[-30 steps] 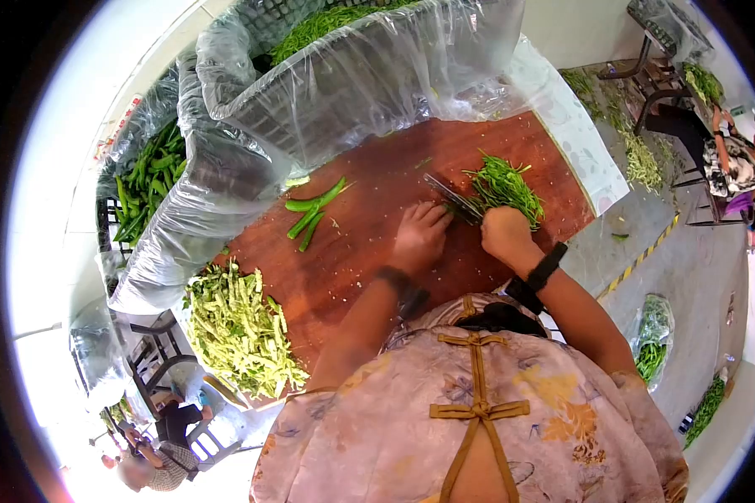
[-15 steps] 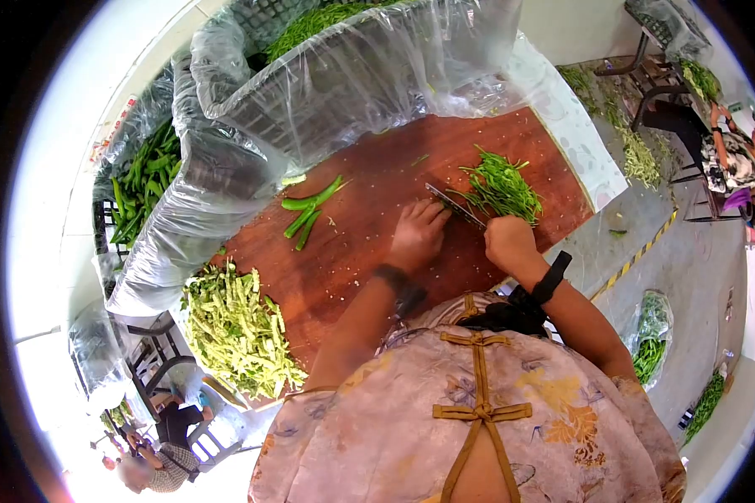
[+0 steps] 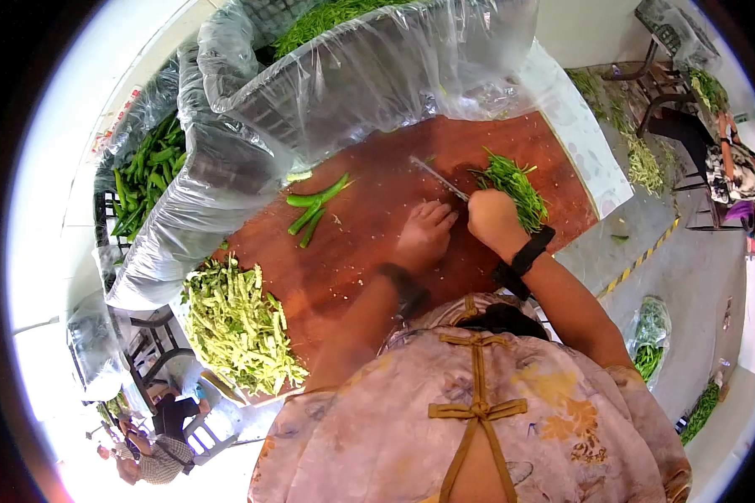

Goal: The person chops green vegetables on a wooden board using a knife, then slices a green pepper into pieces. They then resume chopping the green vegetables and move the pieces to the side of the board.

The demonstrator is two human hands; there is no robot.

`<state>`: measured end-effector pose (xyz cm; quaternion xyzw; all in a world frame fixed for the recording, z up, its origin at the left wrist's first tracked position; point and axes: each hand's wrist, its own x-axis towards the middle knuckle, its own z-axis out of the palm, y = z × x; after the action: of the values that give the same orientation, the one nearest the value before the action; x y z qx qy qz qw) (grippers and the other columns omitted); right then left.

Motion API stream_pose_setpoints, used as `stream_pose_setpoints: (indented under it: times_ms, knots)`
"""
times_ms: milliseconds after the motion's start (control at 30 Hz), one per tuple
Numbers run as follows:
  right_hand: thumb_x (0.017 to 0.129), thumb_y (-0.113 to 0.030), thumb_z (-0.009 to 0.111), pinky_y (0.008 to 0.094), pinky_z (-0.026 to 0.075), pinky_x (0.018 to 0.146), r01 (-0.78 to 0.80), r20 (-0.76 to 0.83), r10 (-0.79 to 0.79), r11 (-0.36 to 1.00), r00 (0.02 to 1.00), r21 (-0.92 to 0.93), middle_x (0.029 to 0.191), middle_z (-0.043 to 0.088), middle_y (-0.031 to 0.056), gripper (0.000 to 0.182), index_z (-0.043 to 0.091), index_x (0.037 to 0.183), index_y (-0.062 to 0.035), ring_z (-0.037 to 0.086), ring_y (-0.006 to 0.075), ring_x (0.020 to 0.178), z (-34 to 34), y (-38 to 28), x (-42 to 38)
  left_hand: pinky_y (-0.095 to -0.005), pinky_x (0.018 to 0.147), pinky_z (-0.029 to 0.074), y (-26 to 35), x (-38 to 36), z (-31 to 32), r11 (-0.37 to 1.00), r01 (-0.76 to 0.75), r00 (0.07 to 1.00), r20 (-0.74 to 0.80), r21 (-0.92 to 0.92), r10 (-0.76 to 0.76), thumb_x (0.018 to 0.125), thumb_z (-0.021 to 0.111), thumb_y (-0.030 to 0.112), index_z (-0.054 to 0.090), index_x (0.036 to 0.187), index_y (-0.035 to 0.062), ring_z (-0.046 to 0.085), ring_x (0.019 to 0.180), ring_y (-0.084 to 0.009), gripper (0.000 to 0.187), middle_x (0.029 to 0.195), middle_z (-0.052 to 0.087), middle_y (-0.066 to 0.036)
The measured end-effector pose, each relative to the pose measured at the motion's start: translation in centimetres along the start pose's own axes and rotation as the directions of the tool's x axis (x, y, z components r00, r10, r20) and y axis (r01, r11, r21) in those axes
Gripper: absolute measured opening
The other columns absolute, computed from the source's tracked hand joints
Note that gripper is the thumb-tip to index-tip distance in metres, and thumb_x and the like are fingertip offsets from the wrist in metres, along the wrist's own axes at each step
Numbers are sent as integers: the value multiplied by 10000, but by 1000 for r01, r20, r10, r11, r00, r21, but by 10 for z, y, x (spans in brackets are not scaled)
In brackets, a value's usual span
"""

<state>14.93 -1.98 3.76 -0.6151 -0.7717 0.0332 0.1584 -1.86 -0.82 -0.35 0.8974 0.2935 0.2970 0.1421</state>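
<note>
My right hand (image 3: 495, 222) is wrapped round the handle of a knife (image 3: 440, 178), whose blade points up and left over the board. Just left of it, my left hand (image 3: 425, 235) rests low on the board with its fingers bent together; what lies under the fingertips is hidden. Beyond my right hand is a heap of thin-cut green pepper strips (image 3: 512, 186). Several long green peppers (image 3: 317, 201) lie on the reddish-brown cutting board (image 3: 377, 180), to the left of both hands. A pile of pale pepper cores with seeds (image 3: 239, 327) covers the board's near left corner.
Plastic-lined crates stand along the far side: one crate (image 3: 369, 75) holds cut green strips, another (image 3: 189, 226) whole green peppers. A bag of greens (image 3: 648, 344) sits on the floor at right. Other people work at far right (image 3: 734, 163) and lower left (image 3: 159, 457).
My right hand has risen up and left with the knife, its blade now above my left hand's fingertips. My left hand has shifted slightly right. The view has moved a little.
</note>
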Motion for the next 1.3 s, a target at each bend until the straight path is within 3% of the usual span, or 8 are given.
stream_pose_setpoints:
  times_ms: [233, 300, 633, 733, 833, 1000, 1067, 1300]
  knots:
    - [635, -108, 574, 440, 450, 533, -54, 40, 54, 999, 998, -2, 559, 538, 195, 130, 573, 533, -28, 542, 365, 541, -16, 8, -27, -402, 877, 378, 4, -1, 3, 1000, 20, 999, -43, 17, -19, 654, 544, 35, 589, 959, 13, 484, 1005, -275, 309, 1005, 541, -104]
    - [618, -109, 570, 443, 449, 529, -91, 127, 89, 996, 988, 10, 556, 539, 190, 121, 577, 521, -37, 543, 369, 541, -22, 1, -33, -399, 877, 379, 6, -1, 2, 999, 32, 999, -35, 24, -31, 657, 544, 35, 593, 953, 13, 485, 1004, -273, 301, 1000, 543, -103]
    - [575, -96, 577, 440, 456, 536, -49, 149, 45, 999, 988, 23, 568, 548, 189, 67, 593, 541, -40, 552, 363, 556, -27, -3, -30, -411, 862, 383, 4, 1, 0, 1000, 2, 998, -65, 2, -2, 657, 540, 46, 591, 923, 22, 485, 982, -295, 272, 977, 544, -112]
    - [578, -85, 582, 431, 458, 541, -85, 237, 90, 996, 967, -29, 592, 552, 195, 64, 589, 568, -22, 558, 359, 580, -21, -9, -19, -423, 844, 392, 2, 0, 0, 1000, -22, 997, -77, -6, 21, 651, 534, 56, 579, 897, 38, 489, 947, -316, 251, 962, 535, -122]
    - [595, -79, 580, 420, 463, 554, -15, 93, 11, 999, 996, 40, 608, 553, 200, 76, 582, 596, -3, 562, 358, 601, -2, -8, 2, -417, 853, 385, 3, 2, -3, 1000, -21, 998, -62, -13, 20, 650, 543, 43, 589, 916, 18, 487, 967, -299, 272, 978, 540, -116]
    - [652, -131, 613, 428, 468, 587, -122, 144, 113, 991, 983, 56, 624, 564, 199, 151, 580, 607, 10, 562, 372, 622, -10, -6, 5, -417, 859, 377, 0, 0, 2, 1000, -10, 996, -94, -9, 9, 642, 557, 37, 602, 925, 6, 485, 990, -283, 288, 989, 542, -110]
    - [658, -141, 620, 433, 468, 593, -157, 187, 146, 986, 972, 47, 629, 567, 200, 164, 584, 611, 12, 564, 374, 626, -16, -5, -3, -418, 841, 380, 5, 0, -1, 989, 145, 975, -165, -37, -150, 633, 561, 43, 607, 898, 20, 491, 975, -275, 270, 975, 541, -99]
    - [661, -156, 627, 439, 468, 592, -181, 168, 176, 983, 970, 13, 631, 569, 207, 172, 597, 599, 2, 569, 370, 616, -21, -4, -23, -410, 832, 380, 6, 2, -3, 993, 101, 984, -155, 65, -90, 623, 571, 51, 621, 870, 38, 499, 949, -265, 252, 928, 558, -74]
